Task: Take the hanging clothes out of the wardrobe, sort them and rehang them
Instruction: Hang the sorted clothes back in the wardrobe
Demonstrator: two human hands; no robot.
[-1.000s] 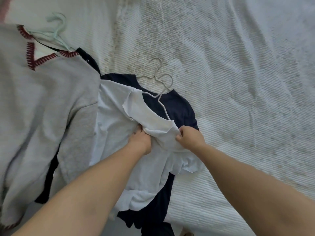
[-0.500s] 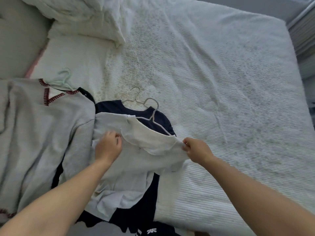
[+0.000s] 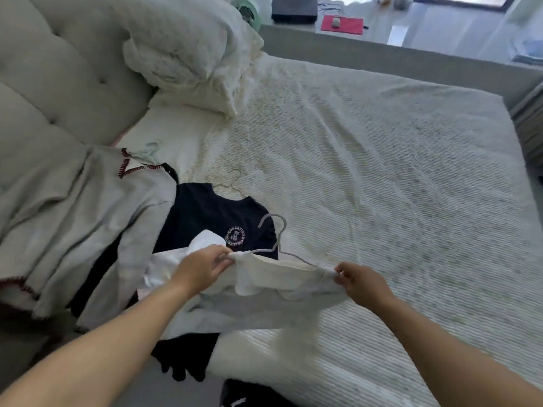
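A white T-shirt point(image 3: 273, 292) on a grey wire hanger point(image 3: 277, 233) is lifted off the bed. My left hand point(image 3: 202, 267) pinches its left shoulder and my right hand point(image 3: 360, 282) pinches its right shoulder, stretching it between them. Under it lies a navy T-shirt point(image 3: 211, 215) with a round chest logo, on its own wire hanger point(image 3: 232, 183). To the left lies a grey sweater point(image 3: 73, 224) with red stitched trim on a pale green hanger point(image 3: 148, 151).
The clothes lie on a bed with a white ribbed cover point(image 3: 382, 186). A crumpled white duvet and pillow point(image 3: 188, 51) sit at the padded headboard point(image 3: 58, 69). More dark clothing point(image 3: 249, 392) lies at the near edge. A ledge with small items point(image 3: 340, 23) runs behind the bed.
Both hands have spread apart to the shirt's shoulders and raised the white T-shirt with its hanger, uncovering the navy shirt's logo. The view has tilted up, showing more of the bed.
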